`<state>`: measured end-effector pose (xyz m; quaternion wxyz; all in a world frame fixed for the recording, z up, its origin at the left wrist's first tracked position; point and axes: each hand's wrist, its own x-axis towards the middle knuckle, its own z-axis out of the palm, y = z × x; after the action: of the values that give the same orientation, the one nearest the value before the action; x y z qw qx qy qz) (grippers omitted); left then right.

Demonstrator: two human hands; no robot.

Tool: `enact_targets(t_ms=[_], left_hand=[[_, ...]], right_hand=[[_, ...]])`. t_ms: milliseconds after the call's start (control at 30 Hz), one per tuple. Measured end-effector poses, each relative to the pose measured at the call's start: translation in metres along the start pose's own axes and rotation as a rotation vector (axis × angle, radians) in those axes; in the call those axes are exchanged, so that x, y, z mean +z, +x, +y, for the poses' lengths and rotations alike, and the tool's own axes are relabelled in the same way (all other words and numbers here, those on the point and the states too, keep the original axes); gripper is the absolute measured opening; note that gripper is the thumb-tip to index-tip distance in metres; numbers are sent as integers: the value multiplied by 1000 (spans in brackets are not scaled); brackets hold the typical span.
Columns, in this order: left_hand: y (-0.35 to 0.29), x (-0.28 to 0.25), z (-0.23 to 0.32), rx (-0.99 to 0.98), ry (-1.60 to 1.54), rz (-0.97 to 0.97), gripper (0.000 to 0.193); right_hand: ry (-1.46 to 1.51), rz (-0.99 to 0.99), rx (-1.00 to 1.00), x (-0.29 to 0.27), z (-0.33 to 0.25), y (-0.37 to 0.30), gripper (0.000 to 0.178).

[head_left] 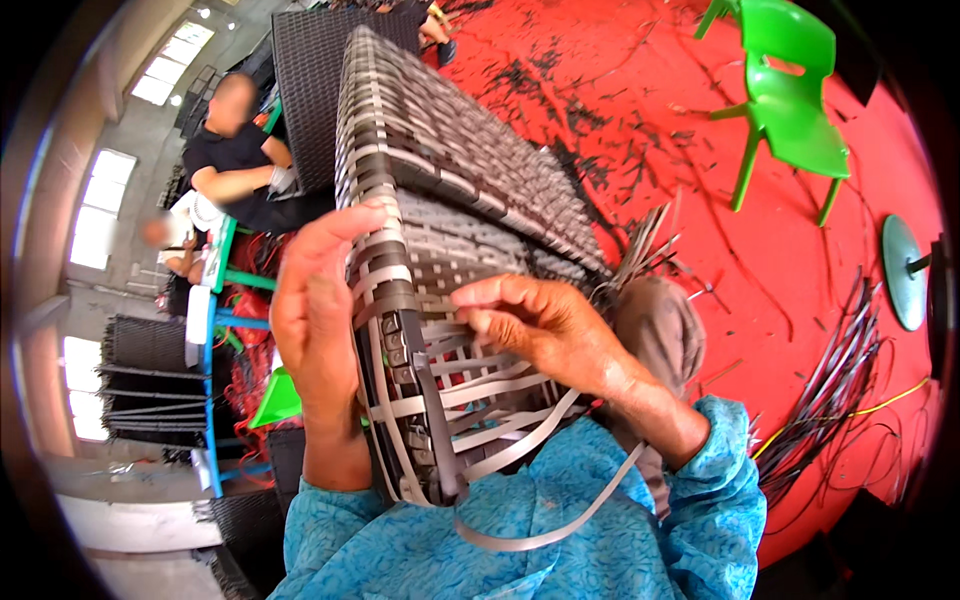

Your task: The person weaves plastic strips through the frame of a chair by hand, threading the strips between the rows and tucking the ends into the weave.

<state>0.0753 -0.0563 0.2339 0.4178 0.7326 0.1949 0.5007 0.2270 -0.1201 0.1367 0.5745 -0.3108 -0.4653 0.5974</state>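
A half-woven wicker furniture piece [465, 150] of flat grey and brown strips leans upright before me, its dark metal frame [425, 400] bare along the near edge. My left hand [318, 310] is at its left edge, with the index finger hooked over the wrapped bar and the other fingers partly hidden. Inside the open weave, my right hand [545, 325] is closed in a pinch, thumb and index fingertips close together at the strips; what lies between them is too small to make out. A loose pale strip [560, 535] loops across my lap from the lower weave.
Strip scraps [560, 95] litter the red floor, and a bundle of long strips [825, 375] lies at the right. A green chair [790, 100] stands at upper right, near a round green disc [903, 272]. Left, a person [235, 150] sits by dark woven panels [310, 90].
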Motion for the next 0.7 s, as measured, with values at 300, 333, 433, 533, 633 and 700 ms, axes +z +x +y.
enact_targets(t_ms=[300,333,433,533,633,700], left_hand=[[-18,-21,-1,-14,230,93,56],[-18,-22,-2,-22,248,88,56],[-20,-22,-2,-22,331,103,57],[-19,-19,-1,-23,340,85,57],[-22,-23,1,-15,390,63,56],[-23,-25,-4,-12,413,65,55]], right_hand=[[-291,-75,-197,6,24,37,20],[-271,-79,-198,8,26,43,20],[-168,-243,-113,15,30,51,21],[88,-461,-49,22,29,63,23],[48,-500,25,19,13,58,20],[-19,-410,-30,14,18,59,17]])
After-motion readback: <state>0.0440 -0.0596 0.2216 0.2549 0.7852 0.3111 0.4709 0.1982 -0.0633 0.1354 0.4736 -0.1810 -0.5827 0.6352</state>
